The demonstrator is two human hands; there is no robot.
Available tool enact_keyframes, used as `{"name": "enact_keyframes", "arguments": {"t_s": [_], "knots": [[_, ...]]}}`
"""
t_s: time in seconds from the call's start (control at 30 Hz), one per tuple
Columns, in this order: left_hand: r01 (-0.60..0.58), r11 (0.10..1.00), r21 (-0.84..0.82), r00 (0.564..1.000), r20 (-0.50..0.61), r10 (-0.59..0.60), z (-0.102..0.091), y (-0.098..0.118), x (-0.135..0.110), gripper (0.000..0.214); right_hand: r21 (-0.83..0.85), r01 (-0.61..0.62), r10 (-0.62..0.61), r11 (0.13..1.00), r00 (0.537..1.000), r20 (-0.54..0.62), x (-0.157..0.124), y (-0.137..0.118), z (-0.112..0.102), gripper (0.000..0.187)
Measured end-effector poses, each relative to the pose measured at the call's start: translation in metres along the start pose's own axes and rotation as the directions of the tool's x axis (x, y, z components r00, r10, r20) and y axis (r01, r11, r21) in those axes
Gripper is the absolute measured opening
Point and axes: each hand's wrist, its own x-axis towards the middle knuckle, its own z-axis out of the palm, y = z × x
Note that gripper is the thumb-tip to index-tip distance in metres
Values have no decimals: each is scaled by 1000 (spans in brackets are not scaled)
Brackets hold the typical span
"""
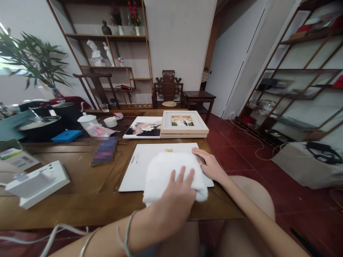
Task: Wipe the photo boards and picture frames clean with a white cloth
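Note:
A folded white towel [163,171] lies on a flat white panel [134,167] at the table's front edge. My left hand [178,194] rests on top of the towel with its fingers spread. At the panel's right edge is my right hand [210,164], its fingers stretched out and touching the panel. Its thumb is partly hidden. A small yellowish piece [168,150] shows on the panel just behind the towel, and small dark print runs along the panel's left side. The towel hides the middle of the panel.
Behind the panel are a framed picture [167,123] and a photo print [136,130]. To the left stand a white power strip [44,184], a blue box [66,135], a black pot [40,126] and a white teapot [87,121]. A wooden chair [168,87] stands beyond the table [88,210].

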Motion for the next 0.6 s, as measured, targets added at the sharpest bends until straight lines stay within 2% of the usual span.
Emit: {"name": "enact_keyframes", "arguments": {"t_s": [0.1, 0.17, 0.27, 0.33, 0.4, 0.53, 0.6], "knots": [[66, 997, -41, 998, 2, -66, 4, -36, 25, 32, -21, -1, 1, 1000, 1000, 2, 1, -1, 0, 39], [78, 993, -84, 996, -40, -81, 8, -59, 41, 31, -34, 0, 1, 999, 1000, 12, 1, -1, 0, 37], [92, 989, -120, 988, -111, -105, 11, -74, 53, 34, -37, 2, -2, 999, 1000, 13, 2, -1, 0, 36], [116, 988, -98, 986, -111, -127, 11, -67, 51, 34, -36, 3, -3, 999, 1000, 4, 2, 0, 1, 36], [122, 991, -48, 988, -87, -126, 10, -48, 41, 30, -37, 5, -5, 999, 1000, 0, 1, 0, 1, 36], [66, 998, 24, 996, -65, -64, 14, 0, 10, 26, -29, 11, -11, 1000, 1000, -2, 0, 1, 1, 38], [12, 1000, 27, 996, -83, -10, 16, 13, -3, 27, -19, 18, -18, 1000, 1000, -7, 0, 1, 1, 37]]}}
